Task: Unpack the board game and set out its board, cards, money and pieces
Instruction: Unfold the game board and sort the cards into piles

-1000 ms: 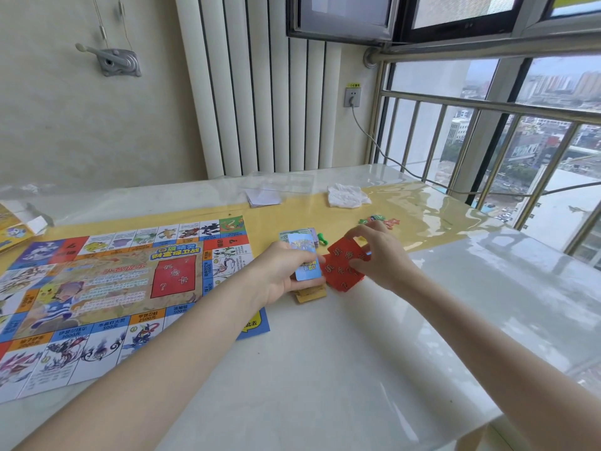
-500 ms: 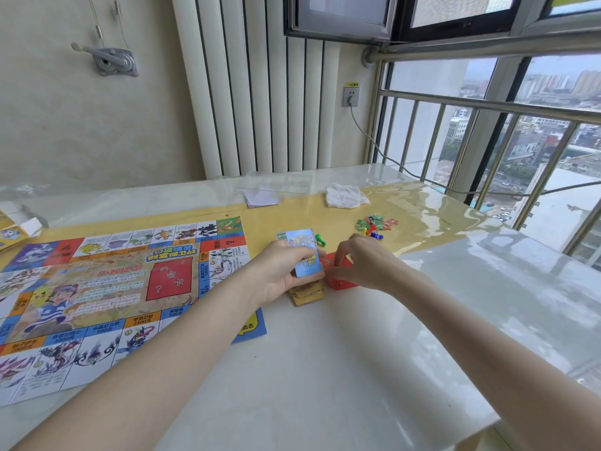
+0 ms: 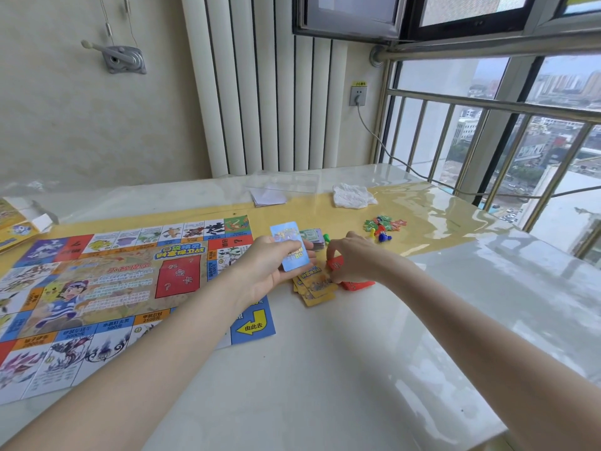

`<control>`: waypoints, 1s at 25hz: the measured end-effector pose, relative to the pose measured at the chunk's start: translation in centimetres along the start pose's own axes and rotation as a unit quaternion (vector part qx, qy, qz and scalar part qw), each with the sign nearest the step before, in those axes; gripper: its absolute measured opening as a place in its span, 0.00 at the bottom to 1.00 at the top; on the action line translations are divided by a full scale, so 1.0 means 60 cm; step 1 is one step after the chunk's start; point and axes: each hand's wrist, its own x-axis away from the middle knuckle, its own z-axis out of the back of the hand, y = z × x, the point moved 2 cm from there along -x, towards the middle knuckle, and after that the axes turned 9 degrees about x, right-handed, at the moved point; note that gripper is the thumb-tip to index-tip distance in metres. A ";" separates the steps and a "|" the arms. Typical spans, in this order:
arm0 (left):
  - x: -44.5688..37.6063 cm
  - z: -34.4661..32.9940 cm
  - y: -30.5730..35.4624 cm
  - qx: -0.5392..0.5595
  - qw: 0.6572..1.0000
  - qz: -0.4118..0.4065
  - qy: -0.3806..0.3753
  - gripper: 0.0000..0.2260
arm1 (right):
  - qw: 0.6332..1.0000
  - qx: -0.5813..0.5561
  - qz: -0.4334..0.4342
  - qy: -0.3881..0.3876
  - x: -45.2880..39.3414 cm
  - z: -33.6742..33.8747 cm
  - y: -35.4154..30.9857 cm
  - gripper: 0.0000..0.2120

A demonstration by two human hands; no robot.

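The colourful game board (image 3: 107, 288) lies unfolded on the left of the table. My left hand (image 3: 270, 268) holds a stack of blue cards (image 3: 291, 245) just off the board's right edge. My right hand (image 3: 354, 258) pinches red cards (image 3: 336, 265) low over the table, with more red cards (image 3: 357, 284) lying under it. A yellow card pile (image 3: 317, 288) lies fanned between my hands. Paper money (image 3: 313, 239) sits behind the blue cards. Small coloured pawns and tokens (image 3: 382, 227) lie further right.
The open yellow game box (image 3: 16, 222) sits at the far left edge. A clear plastic lid (image 3: 286, 183), folded white paper (image 3: 268, 198) and a crumpled white tissue (image 3: 353, 195) lie at the back. A grey cable (image 3: 406, 164) runs along the window railing on the right.
My right hand has brought the red cards down from the air to the table beside the yellow pile. My left hand keeps the blue cards, barely moved.
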 end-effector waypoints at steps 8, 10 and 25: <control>0.006 -0.001 0.004 -0.002 1.000 0.009 -0.005 0.07 | 1.000 -0.002 0.000 0.013 0.001 0.002 0.003 0.20; 0.007 0.012 0.012 -0.031 0.999 0.003 0.010 0.07 | 0.999 -0.014 -0.001 0.043 0.002 0.011 0.014 0.20; 0.023 0.033 0.002 -0.126 0.991 0.032 0.018 0.08 | 0.983 -0.045 0.177 0.021 -0.003 -0.004 -0.019 0.22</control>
